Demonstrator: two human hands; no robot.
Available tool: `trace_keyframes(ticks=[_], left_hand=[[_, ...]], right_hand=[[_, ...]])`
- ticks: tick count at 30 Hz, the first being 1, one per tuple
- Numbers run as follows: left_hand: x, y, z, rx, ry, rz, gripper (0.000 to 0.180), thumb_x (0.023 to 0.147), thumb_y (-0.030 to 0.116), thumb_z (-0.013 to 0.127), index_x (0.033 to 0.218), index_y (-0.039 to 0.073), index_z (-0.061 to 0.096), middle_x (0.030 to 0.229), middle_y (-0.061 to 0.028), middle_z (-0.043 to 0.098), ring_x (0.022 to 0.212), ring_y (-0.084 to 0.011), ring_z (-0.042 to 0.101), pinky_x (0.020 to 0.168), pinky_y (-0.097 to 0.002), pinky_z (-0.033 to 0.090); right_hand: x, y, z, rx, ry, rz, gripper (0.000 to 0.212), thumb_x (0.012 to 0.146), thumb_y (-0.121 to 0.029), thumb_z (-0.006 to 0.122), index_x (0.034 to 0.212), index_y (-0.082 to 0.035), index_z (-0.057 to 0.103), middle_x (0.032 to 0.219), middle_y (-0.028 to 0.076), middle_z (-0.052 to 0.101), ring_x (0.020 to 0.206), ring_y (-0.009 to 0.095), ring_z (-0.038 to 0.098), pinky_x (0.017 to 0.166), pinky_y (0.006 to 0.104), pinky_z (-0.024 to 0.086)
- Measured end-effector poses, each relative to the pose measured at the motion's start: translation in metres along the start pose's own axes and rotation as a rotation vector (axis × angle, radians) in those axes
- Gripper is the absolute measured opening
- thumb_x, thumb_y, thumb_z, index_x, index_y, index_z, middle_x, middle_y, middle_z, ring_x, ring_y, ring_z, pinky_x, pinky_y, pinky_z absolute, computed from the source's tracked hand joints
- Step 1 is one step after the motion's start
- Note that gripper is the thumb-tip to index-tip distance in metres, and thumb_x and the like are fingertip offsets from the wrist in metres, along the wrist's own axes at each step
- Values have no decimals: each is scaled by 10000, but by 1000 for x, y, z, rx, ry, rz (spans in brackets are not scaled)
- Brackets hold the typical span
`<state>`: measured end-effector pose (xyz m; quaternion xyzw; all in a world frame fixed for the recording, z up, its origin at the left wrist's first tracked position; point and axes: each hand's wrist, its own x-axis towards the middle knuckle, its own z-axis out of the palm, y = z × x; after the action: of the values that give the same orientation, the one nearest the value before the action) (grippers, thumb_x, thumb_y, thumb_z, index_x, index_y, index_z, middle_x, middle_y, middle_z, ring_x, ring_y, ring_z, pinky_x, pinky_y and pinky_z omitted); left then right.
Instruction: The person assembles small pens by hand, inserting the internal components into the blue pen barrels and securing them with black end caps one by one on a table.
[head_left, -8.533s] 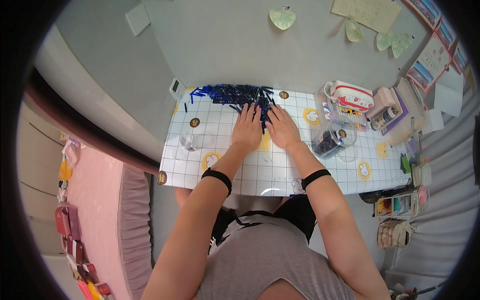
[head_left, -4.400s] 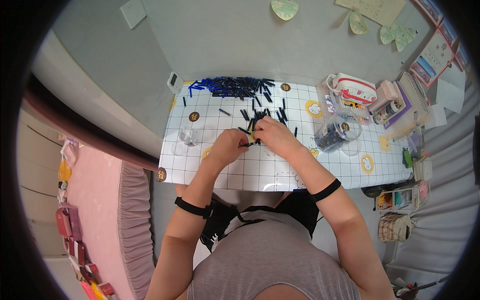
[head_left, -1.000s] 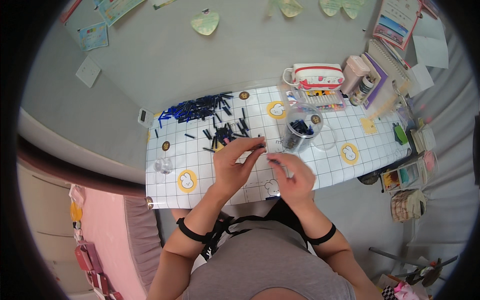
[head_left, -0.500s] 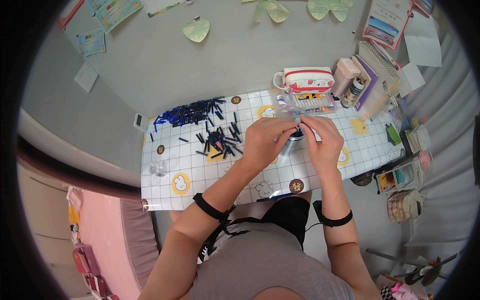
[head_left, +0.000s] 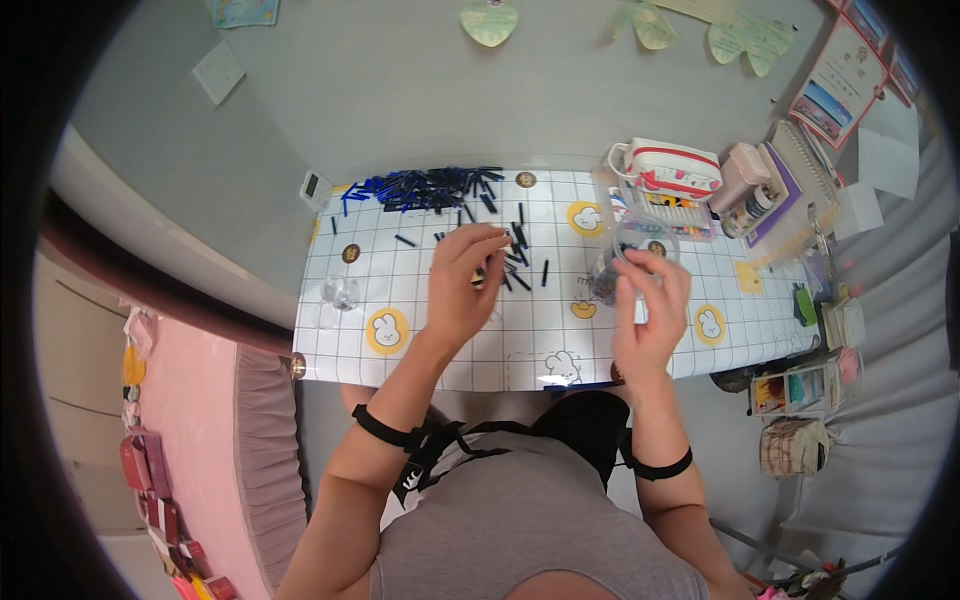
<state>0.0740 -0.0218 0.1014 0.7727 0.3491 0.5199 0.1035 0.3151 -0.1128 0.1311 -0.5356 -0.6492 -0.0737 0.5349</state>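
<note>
My left hand (head_left: 462, 285) is over the nearer scatter of dark ink cartridges (head_left: 519, 236), its thumb and fingers apart and curved down toward them. Part of that scatter is hidden under the hand. My right hand (head_left: 652, 312) grips the rim of a clear plastic jar (head_left: 604, 278) with thumb and fingertips. Dark cartridges show through the jar's wall. A larger heap of dark blue and black cartridges (head_left: 425, 189) lies along the table's back edge.
A small clear container (head_left: 341, 293) stands at the left of the checked table (head_left: 450, 365). Back right are a white and red pencil case (head_left: 672, 168), a box of markers (head_left: 683, 212), a pink bottle (head_left: 744, 168) and notebooks (head_left: 800, 165). A small white device (head_left: 313, 188) is at the back left corner.
Both hands were together over the jar. My left hand has moved left to the cartridges, while the right stays at the jar. The view has shifted too.
</note>
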Motion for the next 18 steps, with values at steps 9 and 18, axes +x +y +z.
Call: trace_keyframes(ticks=[9,18], left_hand=[[-84,-78,-35,331,-107,-218,352,962,-63,630,1304,-32,705,1319,-201,698,1278,-412,640,1114,-486,523],[-87,-78,-38,199,-117,-192,166,904,-31,733,1064,6,755,1173,-138,719,1124,-371,666,977,-483,548]], right_hand=[[-57,-5,110,58,-435,122,326,943,-72,768,1254,2,700,1268,170,654,1184,397,599,1026,467,518],[-66,9,140,-30,-398,130,242,936,-41,764,1171,-21,711,1157,157,649,1084,384,601,953,481,520]])
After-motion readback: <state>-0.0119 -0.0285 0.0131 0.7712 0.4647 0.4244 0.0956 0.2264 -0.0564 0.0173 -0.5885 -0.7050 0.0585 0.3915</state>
